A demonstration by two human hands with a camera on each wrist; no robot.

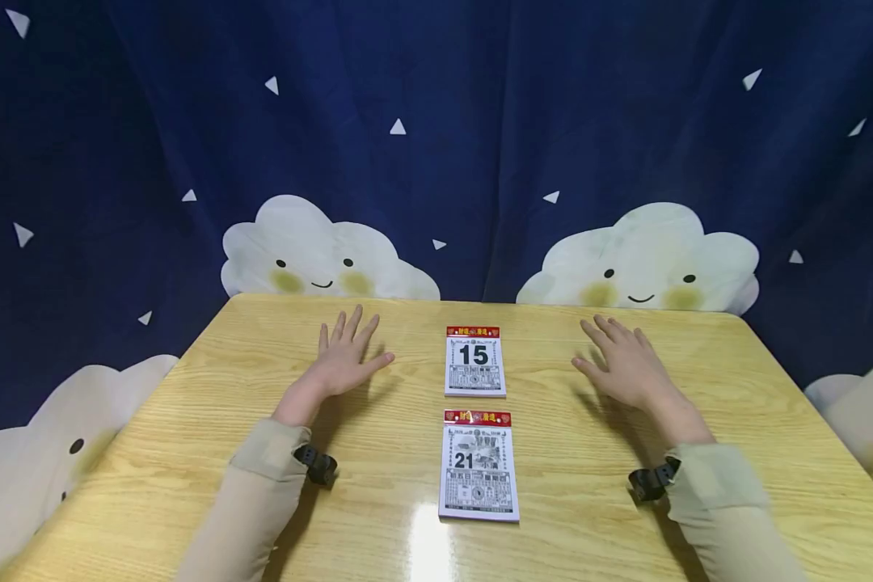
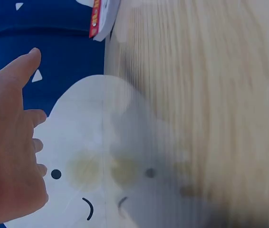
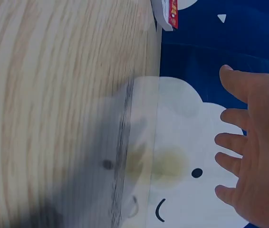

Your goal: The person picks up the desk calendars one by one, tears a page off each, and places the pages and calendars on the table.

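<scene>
Two tear-off calendar pads lie flat on the wooden table, one behind the other. The farther calendar pad (image 1: 474, 362) has a red header and a large 15. On the nearer calendar pad (image 1: 478, 469) a 21 and a small picture are printed. My left hand (image 1: 343, 364) hovers above the table to the left of the pads, fingers spread, holding nothing. To their right my right hand (image 1: 622, 364) is likewise raised with fingers apart and nothing in it. At the top of each wrist view, the edge of a calendar pad shows.
The table (image 1: 211, 420) has a pale wood grain and a glossy surface with a bright reflection near its front. Behind it hangs a dark blue curtain (image 1: 436, 162) with white triangles and smiling clouds. Each wrist wears a black strap device.
</scene>
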